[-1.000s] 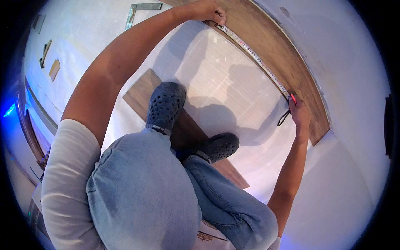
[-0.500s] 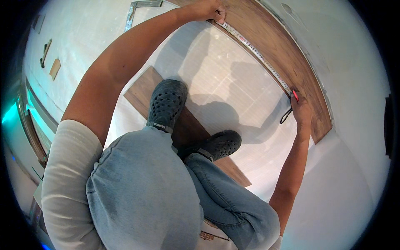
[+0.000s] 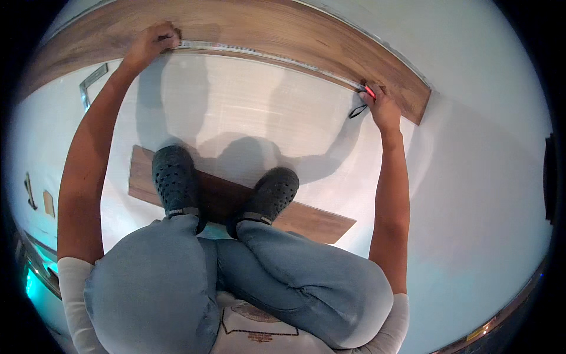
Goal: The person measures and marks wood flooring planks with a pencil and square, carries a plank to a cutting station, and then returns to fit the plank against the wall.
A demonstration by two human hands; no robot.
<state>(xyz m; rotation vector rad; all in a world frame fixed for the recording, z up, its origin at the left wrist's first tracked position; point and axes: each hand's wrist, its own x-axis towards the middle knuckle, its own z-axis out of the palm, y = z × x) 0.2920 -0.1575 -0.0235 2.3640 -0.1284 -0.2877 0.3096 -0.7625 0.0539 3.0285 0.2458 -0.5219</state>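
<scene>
My left hand (image 3: 150, 46) pinches the far left end of a stretched tape measure blade (image 3: 265, 55). The blade runs along the near edge of a long brown wood-look floor plank (image 3: 265, 26). At the other end, my right hand (image 3: 384, 111) is closed around the tape measure (image 3: 370, 92); a red part shows by the thumb, and most of the case is hidden. Its black wrist strap (image 3: 357, 111) hangs over the white sheet on the floor. The right hand rests near the plank's right end.
A shorter brown plank (image 3: 315, 222) lies under my dark clogs (image 3: 274, 192). At left lie a metal square (image 3: 88, 85), a hammer-like tool (image 3: 29, 192) and a small wood offcut (image 3: 48, 204). A pale wall (image 3: 448, 41) rises behind the long plank.
My view has turned, so the long plank now runs across the top. Both hands still hold the stretched tape measure at its two ends.
</scene>
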